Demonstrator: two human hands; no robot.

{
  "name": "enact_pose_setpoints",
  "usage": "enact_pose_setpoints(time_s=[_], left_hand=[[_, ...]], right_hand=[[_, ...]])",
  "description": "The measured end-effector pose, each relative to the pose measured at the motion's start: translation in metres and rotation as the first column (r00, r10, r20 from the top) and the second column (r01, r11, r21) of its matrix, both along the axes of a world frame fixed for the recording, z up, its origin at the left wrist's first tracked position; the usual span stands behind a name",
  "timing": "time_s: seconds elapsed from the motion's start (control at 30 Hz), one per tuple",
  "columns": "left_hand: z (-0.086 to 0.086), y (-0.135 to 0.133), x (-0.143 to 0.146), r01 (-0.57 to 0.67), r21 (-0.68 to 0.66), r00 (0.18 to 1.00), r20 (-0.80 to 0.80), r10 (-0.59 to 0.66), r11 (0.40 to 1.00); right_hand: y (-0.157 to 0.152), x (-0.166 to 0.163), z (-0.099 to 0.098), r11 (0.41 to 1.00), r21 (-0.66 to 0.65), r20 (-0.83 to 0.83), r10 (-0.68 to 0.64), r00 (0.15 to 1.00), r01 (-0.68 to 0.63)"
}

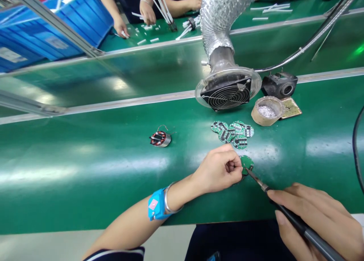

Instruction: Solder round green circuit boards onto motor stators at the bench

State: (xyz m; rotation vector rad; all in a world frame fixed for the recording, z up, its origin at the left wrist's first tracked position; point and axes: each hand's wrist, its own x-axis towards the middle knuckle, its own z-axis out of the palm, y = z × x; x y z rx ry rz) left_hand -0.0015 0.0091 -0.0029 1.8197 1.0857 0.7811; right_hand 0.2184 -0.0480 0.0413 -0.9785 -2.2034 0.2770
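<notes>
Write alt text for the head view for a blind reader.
A left hand pinches a small round green circuit board on a green bench while the right hand holds a soldering iron with its tip at the board. A pile of similar boards and a fume extraction fan sit just beyond.

Bright overhead light, glare streaks on green belt (pixel 85 166), edges bowed
</notes>
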Motion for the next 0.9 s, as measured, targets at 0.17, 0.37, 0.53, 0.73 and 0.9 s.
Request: enact_pose_setpoints(time_s=[0.17, 0.37, 0.53, 0.73, 0.9], left_hand=[[0.0006, -0.0010, 0.0006, -0.017, -0.015, 1.000, -0.013, 0.017, 1.000], [0.0017, -0.0041, 0.0002, -0.044, 0.002, 0.999, -0.032, 0.044, 0.999], [0.0018, -0.0058, 0.0015, -0.060, -0.003, 0.997, -0.050, 0.060, 0.998], [0.0017, -0.0060, 0.0035, -0.080, -0.012, 0.995, -0.055, 0.079, 0.997], [0.0026, -0.0073, 0.0047, -0.098, -0.022, 0.993, -0.069, 0.097, 0.995]], right_hand=[[-0.0019, 0.0019, -0.0034, 1.000, -0.021, 0.001, -0.009, 1.000, 0.009], [-0.0032, 0.0028, -0.0072, 0.999, -0.037, -0.009, -0.015, 1.000, 0.014], [-0.0042, 0.0050, -0.0065, 0.999, -0.026, 0.021, -0.018, 1.000, 0.019], [-0.0029, 0.0052, -0.0051, 1.000, -0.020, 0.048, -0.004, 0.999, 0.005], [-0.0063, 0.0103, -0.0035, 0.999, -0.027, 0.040, -0.033, 0.999, 0.034]])
